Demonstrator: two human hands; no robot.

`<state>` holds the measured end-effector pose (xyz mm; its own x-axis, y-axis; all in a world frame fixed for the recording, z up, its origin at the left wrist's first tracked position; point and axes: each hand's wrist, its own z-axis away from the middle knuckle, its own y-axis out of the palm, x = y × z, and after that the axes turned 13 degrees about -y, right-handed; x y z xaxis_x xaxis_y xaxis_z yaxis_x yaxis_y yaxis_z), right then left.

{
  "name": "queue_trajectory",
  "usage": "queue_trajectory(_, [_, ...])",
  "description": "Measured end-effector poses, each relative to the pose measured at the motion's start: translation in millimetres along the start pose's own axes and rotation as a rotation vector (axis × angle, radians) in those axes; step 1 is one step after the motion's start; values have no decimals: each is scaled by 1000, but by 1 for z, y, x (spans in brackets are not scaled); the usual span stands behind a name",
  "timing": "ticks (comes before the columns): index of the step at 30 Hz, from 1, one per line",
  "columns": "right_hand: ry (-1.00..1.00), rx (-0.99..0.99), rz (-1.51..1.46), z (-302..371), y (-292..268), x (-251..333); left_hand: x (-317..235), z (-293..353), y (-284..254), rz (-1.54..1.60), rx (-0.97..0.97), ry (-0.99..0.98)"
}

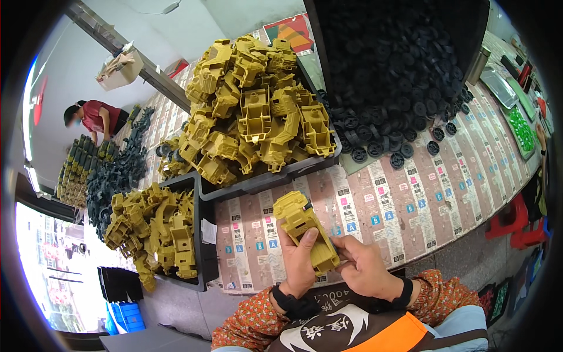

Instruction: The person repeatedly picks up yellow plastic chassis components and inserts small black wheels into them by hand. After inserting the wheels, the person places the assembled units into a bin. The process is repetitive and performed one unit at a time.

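My left hand [299, 267] is wrapped round a mustard-yellow plastic toy truck body [305, 229], thumb lying across its upper face. The truck body is tilted above the table's near edge, and a small dark part [307, 206] shows at its far right side. My right hand [366, 271] has its fingers pinched together against the near right side of the truck body. Whatever lies between those fingertips is hidden. Straight ahead stands a black crate [264, 186] heaped with more yellow truck bodies [255, 114].
A second black crate [205, 258] with yellow bodies is at left. Loose black toy wheels [397, 160] spill from a large dark bin [478, 41] at far right. Dark parts [120, 170] are piled at far left, near another person [97, 117]. Red stools [510, 223] stand right of the table.
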<state>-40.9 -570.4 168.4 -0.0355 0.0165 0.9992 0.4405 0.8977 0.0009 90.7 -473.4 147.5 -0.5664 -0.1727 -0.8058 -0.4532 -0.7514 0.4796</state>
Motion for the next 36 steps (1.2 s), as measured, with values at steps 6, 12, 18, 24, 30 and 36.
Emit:
queue_trajectory(6, [113,218,337,-13,-19,26,-14,-6,6,-83,53,-142])
queue_trajectory(12, [-359,10,395,-48,-63,49,-59,-12,4,-794,488,-430])
queue_trajectory(18, [145,41,-170,-29,-83,23,-94,-19,-16,-51,553,-696])
queue_trajectory(24, [243,-24,-351,-18,-68,12,-59,-13,-10,-184,321,-379])
queue_trajectory(30, [-243,-376,1135,-71,-155,-3,-57,-20,4,39,351,-314])
queue_trajectory(36, [-287,-269,1371,-99,-179,-26,-55,-23,5,29,319,-415])
